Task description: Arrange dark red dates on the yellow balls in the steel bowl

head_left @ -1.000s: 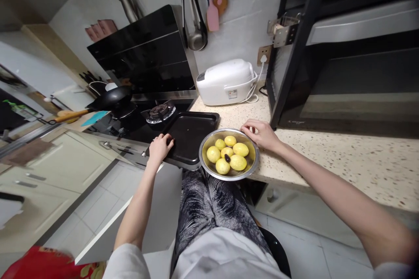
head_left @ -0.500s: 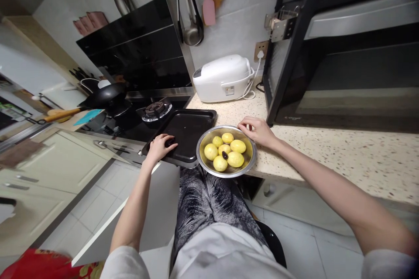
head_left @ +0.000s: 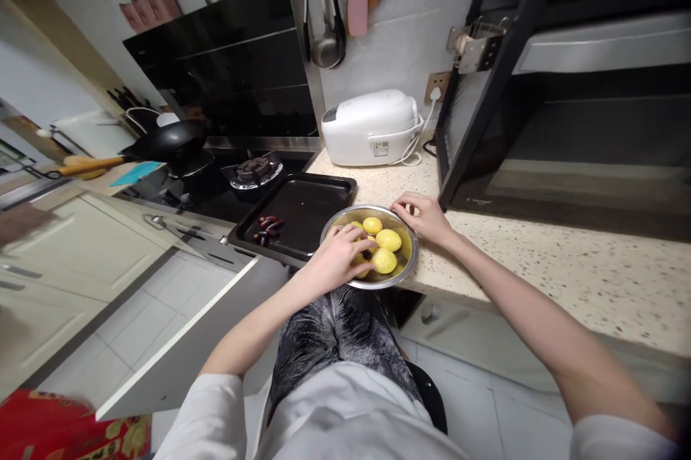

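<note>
A steel bowl [head_left: 411, 258] at the counter's front edge holds several yellow round fruits [head_left: 389, 240]. Over the bowl's left part, my left hand [head_left: 341, 255] reaches in among the fruits; its fingers are bent and apart, and a small dark item shows partly beneath them. My right hand [head_left: 424, 219] grips the bowl's back right rim between thumb and fingers. Left of the bowl lies a black tray [head_left: 316, 197], with several dark red dates [head_left: 268, 228] in its left corner.
Behind the bowl stands a white rice cooker [head_left: 372, 130]. A gas burner [head_left: 253, 170] and a wok [head_left: 175, 140] are at the left. A black rack with an oven [head_left: 583, 150] rises at the right. An open cabinet door [head_left: 205, 330] juts out below the tray.
My left hand has moved right from the tray's left corner into the bowl. The dates on the tray are now uncovered. My right hand stays at the rim.
</note>
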`<state>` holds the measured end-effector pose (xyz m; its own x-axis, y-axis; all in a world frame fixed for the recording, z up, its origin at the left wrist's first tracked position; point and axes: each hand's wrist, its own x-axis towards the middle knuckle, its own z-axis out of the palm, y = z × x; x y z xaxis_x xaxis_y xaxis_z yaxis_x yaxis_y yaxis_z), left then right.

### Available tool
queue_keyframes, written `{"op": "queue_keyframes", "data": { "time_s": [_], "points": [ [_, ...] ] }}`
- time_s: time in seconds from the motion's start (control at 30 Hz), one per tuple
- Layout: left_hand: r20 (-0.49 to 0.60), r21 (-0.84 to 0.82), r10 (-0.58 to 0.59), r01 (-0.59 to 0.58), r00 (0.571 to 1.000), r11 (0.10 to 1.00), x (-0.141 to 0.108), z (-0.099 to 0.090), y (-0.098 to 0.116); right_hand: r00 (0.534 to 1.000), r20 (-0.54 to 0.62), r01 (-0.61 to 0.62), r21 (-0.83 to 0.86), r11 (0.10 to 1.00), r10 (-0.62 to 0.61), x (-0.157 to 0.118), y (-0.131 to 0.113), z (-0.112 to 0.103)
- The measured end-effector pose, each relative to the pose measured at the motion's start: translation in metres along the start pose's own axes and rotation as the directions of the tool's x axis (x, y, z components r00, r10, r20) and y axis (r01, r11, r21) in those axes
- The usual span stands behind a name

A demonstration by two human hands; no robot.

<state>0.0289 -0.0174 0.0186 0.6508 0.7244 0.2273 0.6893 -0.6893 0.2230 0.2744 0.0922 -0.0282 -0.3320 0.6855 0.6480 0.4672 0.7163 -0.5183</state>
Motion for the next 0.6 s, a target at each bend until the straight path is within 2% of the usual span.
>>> {"op": "queue_keyframes", "data": {
  "time_s": [0.1, 0.2, 0.3, 0.4, 0.43, 0.5, 0.6],
  "points": [
    [0.006, -0.044, -0.016, 0.016, 1.000, 0.999, 0.007, 0.008, 0.000, 0.999, 0.021, -0.045, 0.003, 0.999, 0.045, 0.000, -0.002, -0.003],
    [-0.021, -0.145, 0.000, -0.003, 1.000, 0.989, 0.007, 0.011, -0.006, 0.985, 0.113, -0.132, -0.014, 0.991, 0.133, -0.002, 0.002, -0.005],
    [-0.069, -0.241, -0.006, -0.011, 0.998, 0.970, 0.005, 0.013, -0.007, 0.945, 0.245, -0.215, -0.035, 0.976, 0.217, -0.002, 0.008, -0.004],
    [-0.158, -0.302, -0.034, -0.015, 0.987, 0.953, 0.002, 0.012, -0.008, 0.895, 0.350, -0.305, 0.034, 0.952, 0.275, -0.002, 0.011, -0.005],
    [-0.201, -0.310, -0.052, -0.013, 0.978, 0.951, 0.000, 0.010, -0.010, 0.864, 0.405, -0.357, 0.073, 0.931, 0.299, -0.002, 0.012, -0.005],
    [-0.310, -0.297, -0.109, 0.013, 0.945, 0.955, -0.007, 0.006, -0.020, 0.762, 0.538, -0.495, 0.124, 0.860, 0.360, -0.003, 0.011, -0.007],
    [-0.477, -0.210, -0.241, 0.157, 0.845, 0.965, -0.027, -0.002, -0.053, 0.595, 0.655, -0.672, 0.088, 0.736, 0.465, -0.007, 0.009, -0.007]
  ]
}}
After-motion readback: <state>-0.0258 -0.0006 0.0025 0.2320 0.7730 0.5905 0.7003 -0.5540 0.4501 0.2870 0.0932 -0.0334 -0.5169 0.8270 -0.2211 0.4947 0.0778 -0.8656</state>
